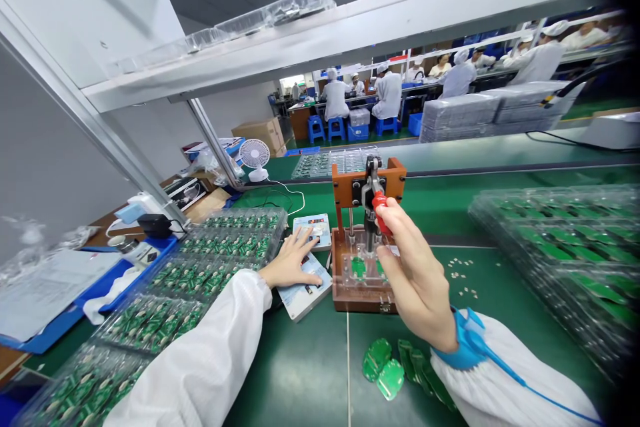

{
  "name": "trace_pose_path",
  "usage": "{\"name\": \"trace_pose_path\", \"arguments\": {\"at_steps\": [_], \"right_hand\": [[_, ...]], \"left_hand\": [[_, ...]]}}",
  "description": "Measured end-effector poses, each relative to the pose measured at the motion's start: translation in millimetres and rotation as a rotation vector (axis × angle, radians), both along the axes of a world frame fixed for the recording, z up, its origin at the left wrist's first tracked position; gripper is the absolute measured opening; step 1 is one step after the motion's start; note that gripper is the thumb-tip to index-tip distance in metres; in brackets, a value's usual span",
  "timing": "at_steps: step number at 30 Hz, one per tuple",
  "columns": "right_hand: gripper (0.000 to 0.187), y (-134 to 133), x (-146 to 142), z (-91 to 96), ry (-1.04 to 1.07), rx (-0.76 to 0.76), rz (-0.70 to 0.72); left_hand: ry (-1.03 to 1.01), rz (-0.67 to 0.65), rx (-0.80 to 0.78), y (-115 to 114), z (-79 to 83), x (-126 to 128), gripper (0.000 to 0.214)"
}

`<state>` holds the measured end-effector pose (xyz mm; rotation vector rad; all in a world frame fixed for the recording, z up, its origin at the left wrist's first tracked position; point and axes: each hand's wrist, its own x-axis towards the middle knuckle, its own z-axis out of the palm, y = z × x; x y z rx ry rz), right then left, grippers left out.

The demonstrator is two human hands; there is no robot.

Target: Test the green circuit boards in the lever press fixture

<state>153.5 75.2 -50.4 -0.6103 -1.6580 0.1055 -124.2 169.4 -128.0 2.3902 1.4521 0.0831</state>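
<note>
My right hand [413,277] grips the red handle [380,212] of a toggle clamp on a wooden test fixture [367,177]. A green circuit board [358,267] lies under the clamp on the fixture's clear plate. My left hand [293,259] rests with spread fingers on a small white button panel [313,230], holding nothing. Beneath that hand lies a white card [304,292]. Several loose green circuit boards [383,367] lie on the green mat near my right wrist, which wears a blue wrist strap [465,347].
Clear trays of green boards stand left [220,267] and right [555,267]. Small white parts [465,280] are scattered on the mat. A white fan [255,157] and stacked trays [490,110] stand behind. Co-workers in white [387,95] sit beyond, under an overhead shelf [300,47].
</note>
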Motion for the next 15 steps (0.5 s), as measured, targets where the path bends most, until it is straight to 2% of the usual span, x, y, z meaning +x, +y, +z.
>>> {"name": "trace_pose_path", "arguments": {"at_steps": [8,15], "right_hand": [[0.069,-0.3,-2.1,-0.5,-0.003,-0.012,-0.006],[0.071,1.0,2.2,-0.9,-0.036,0.004,0.007]], "left_hand": [[-0.037,-0.038,0.022,3.8,-7.7,-4.1,0.113],[-0.135,0.011,0.057,0.0,-0.1,-8.9,0.115]]}}
